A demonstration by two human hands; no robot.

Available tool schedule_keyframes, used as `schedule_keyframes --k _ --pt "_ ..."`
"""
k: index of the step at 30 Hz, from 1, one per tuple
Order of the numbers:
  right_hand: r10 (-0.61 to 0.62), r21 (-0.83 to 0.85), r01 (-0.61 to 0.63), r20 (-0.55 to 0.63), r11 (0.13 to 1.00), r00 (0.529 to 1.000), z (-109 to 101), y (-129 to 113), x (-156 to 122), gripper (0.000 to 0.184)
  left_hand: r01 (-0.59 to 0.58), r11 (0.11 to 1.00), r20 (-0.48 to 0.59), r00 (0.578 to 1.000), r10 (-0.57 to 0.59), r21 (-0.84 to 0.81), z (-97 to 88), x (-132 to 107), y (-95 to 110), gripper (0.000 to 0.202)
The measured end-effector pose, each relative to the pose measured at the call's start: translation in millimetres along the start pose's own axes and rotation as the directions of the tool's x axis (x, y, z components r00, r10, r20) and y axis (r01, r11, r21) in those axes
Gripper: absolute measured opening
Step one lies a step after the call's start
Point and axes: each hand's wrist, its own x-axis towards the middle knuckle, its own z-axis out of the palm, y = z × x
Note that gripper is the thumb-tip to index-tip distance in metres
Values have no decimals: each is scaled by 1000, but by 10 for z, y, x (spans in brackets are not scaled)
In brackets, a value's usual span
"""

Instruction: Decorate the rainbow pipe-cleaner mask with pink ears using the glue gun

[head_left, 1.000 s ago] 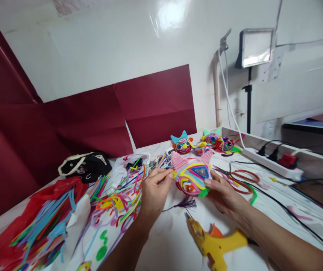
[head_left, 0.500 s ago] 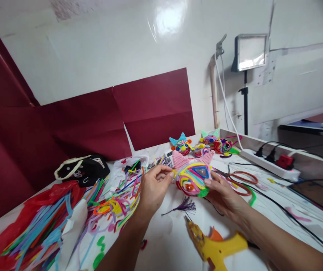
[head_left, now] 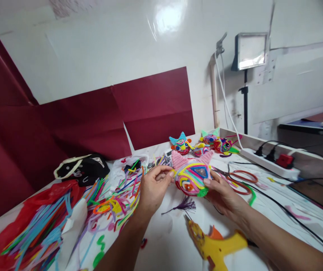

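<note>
Between my hands, above the table, is a colourful pipe-cleaner animal head point(head_left: 193, 177) with pink pointed ears, striped loops and a green patch low on its front. My right hand point(head_left: 220, 190) is closed round its right side, thumb on the front. At its left edge my left hand point(head_left: 157, 184) pinches a small yellow piece against it; most of that piece is hidden by the fingertips. Below lie a purple tassel point(head_left: 186, 204) and a yellow glue gun point(head_left: 212, 242), its nozzle pointing up and left.
Several finished pipe-cleaner heads point(head_left: 180, 143) stand at the back. Orange-handled scissors point(head_left: 244, 177) and a white power strip point(head_left: 270, 164) with black cables lie right. Loose pipe cleaners point(head_left: 119, 205), a red bag point(head_left: 37, 210) and a black pouch point(head_left: 84, 171) are left.
Almost nothing differs. Both hands keep their hold on the pipe-cleaner head, which sits very slightly further left in the view.
</note>
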Motion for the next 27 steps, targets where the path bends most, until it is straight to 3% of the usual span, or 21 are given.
schedule_keyframes --k 27 --pt "6 22 -6 3 1000 1000 10 -6 -5 55 -53 995 18 999 51 85 -48 8 -33 24"
